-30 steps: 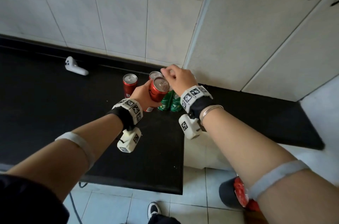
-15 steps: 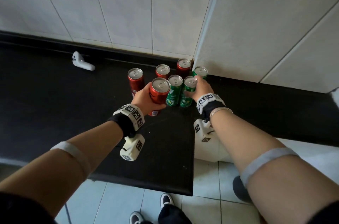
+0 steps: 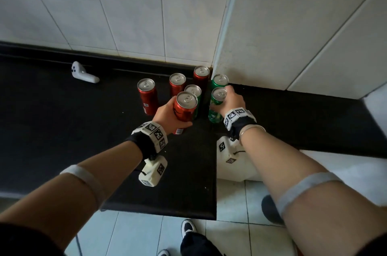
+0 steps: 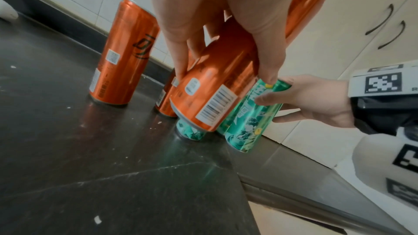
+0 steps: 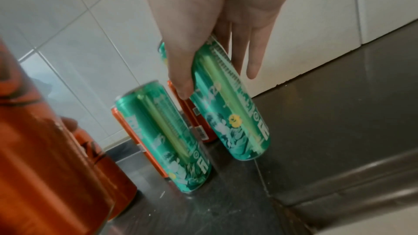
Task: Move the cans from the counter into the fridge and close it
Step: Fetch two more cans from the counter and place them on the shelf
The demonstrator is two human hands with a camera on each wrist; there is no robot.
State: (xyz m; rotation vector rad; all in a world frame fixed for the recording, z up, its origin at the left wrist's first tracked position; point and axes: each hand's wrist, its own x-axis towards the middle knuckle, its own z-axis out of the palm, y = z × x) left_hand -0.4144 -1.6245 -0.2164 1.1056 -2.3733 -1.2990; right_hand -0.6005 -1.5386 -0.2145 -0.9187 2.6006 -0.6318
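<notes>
Gripping a tall red aluminium can (image 3: 184, 109) lifted off the black stone counter (image 3: 62, 130), left hand (image 3: 167, 115) curls round it. Right hand (image 3: 232, 100) clasps a slim green can (image 3: 216, 107) near the counter's front edge; its base contact is unclear.

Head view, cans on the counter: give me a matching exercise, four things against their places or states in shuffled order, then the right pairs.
Things:
1. red can
2. green can
3. white controller
4. right-hand red can

States:
A. lies on the counter by the back wall, left of the cans
B. lifted off the counter in the left hand
C. stands in the corner against the tiled wall
D. held by the right hand, which grips its upper part

Pairs: 1-B, 2-D, 3-A, 4-C
</notes>
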